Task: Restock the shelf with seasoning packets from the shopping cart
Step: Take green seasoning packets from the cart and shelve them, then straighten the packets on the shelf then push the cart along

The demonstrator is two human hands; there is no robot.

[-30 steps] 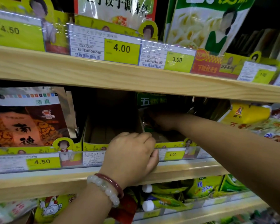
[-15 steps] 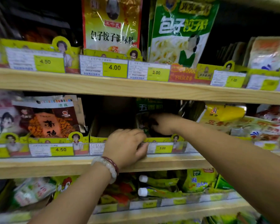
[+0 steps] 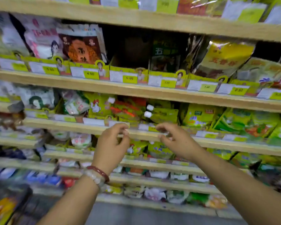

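Both the left hand (image 3: 111, 144) and right hand (image 3: 177, 140) hover with fingers loosely curled, holding nothing, before pale wooden shelves (image 3: 136, 90) of glossy, crinkled seasoning packets (image 3: 224, 57).

I see the dark green seasoning packets (image 3: 166, 57) standing upright in a yellow-fronted cardboard tray on the light wooden shelf (image 3: 136, 90).

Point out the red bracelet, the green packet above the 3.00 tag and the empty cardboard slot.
Red bracelet (image 3: 99, 172): head view, band at left wrist.
Green packet (image 3: 165, 52): head view, upper front face.
Empty cardboard slot (image 3: 130, 51): head view, dark back wall.
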